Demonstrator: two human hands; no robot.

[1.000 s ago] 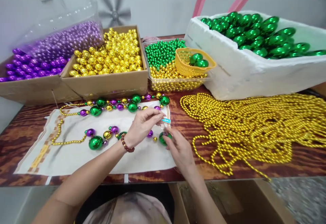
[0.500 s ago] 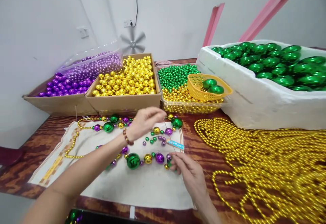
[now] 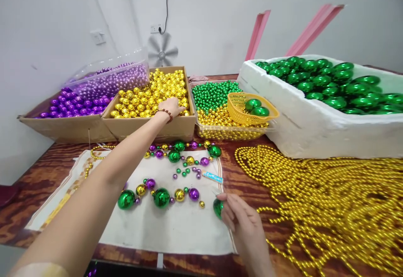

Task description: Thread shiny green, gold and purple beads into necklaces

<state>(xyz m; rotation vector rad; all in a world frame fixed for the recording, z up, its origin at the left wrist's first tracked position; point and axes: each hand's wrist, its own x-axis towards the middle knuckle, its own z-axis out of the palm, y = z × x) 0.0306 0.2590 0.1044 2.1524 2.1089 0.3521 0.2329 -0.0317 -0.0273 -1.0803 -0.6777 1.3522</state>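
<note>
My left hand (image 3: 172,105) is stretched over the cardboard box of gold balls (image 3: 147,96), at its front right. One digit points out to the right; the other fingers are hidden against the balls. My right hand (image 3: 241,216) is pinched above the right edge of the white cloth (image 3: 151,237). A thin, pale bit of thread (image 3: 217,192) shows at its fingertips, blurred. A large green ball (image 3: 218,208) lies against those fingers, partly covered. Left of it on the cloth are a small gold bead (image 3: 202,204) and a row of purple, gold and green balls (image 3: 161,198).
Purple balls (image 3: 75,105) fill another box at left. Small green and gold beads share a clear tray (image 3: 233,132) with a yellow basket (image 3: 252,115). A foam box (image 3: 283,130) holds large green balls. Gold bead strands (image 3: 315,193) cover the right side. A blue-labelled strip (image 3: 213,177) lies on the cloth.
My left hand has gone from above the cloth, where it drew up a thread, forward to the gold balls. My right hand has shifted slightly down, leaving the green ball more visible.
</note>
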